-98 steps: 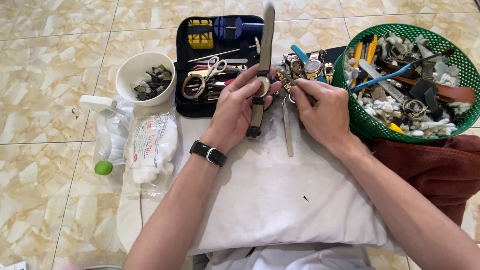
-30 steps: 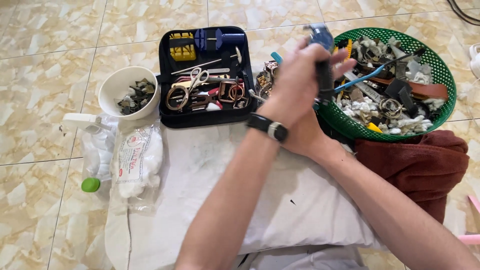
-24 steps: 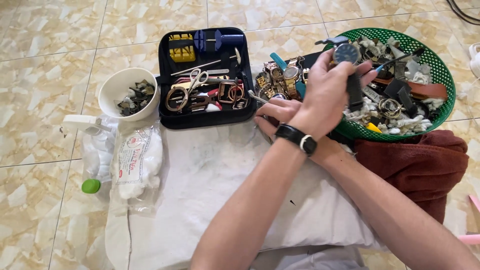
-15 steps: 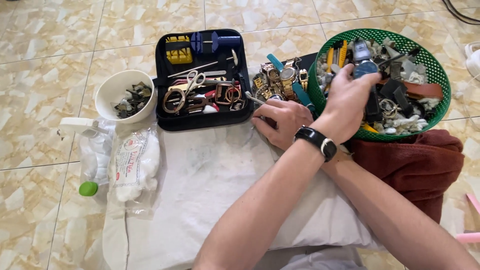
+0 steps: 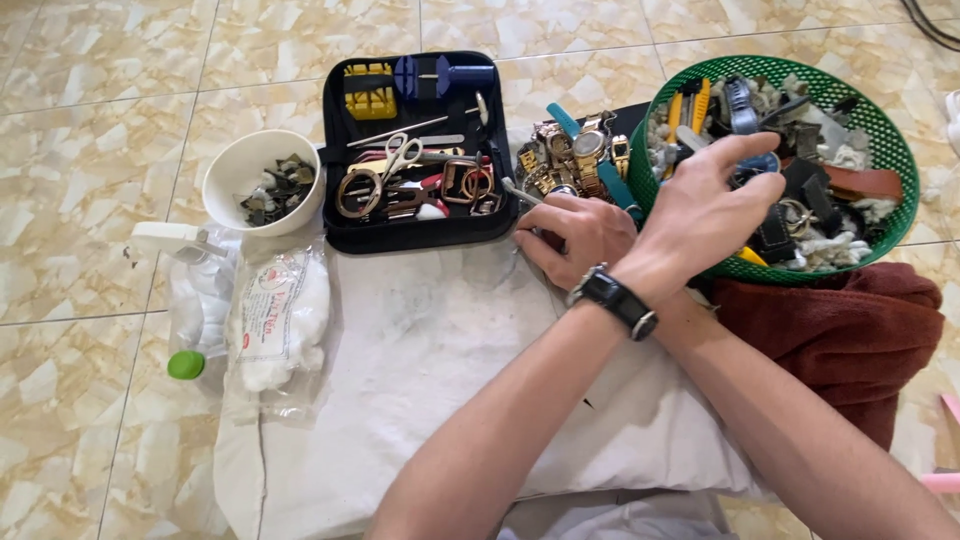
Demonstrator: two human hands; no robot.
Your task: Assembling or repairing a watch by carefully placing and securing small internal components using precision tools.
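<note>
1. My left hand (image 5: pixel 705 195) is reaching across my right forearm and hovering over the green basket (image 5: pixel 880 135), fingers spread and open, gripping nothing. A black wristwatch (image 5: pixel 612 298) is sitting on that wrist.
2. Half a second ago this hand was carrying a dark-strapped watch towards the basket; now the watch is no longer in it. A grey-blue watch (image 5: pixel 742 102) is lying among the straps and parts just beyond my fingertips. It may be the same piece, though I cannot tell for certain. I am judging the drop into the basket as done and the hand as free.
3. My right hand (image 5: pixel 578 232) is resting on the white cloth (image 5: pixel 420 350), fingers curled. A thin metal tool (image 5: pixel 518 190) is sticking out beside them; whether I am gripping it, I cannot tell.
4. A heap of gold-coloured watches (image 5: pixel 575 150) is lying just beyond the right hand, between the basket and the black tool case (image 5: pixel 420 232).
5. The case is lying open, showing scissors (image 5: pixel 400 158) and buckles.
6. A white bowl (image 5: pixel 225 178) of dark scraps is standing left of the case, with a clear bag of cotton (image 5: pixel 275 320) near it.
7. A maroon cloth (image 5: pixel 850 330) is lying below the basket, all on the tiled floor (image 5: pixel 80 100).
</note>
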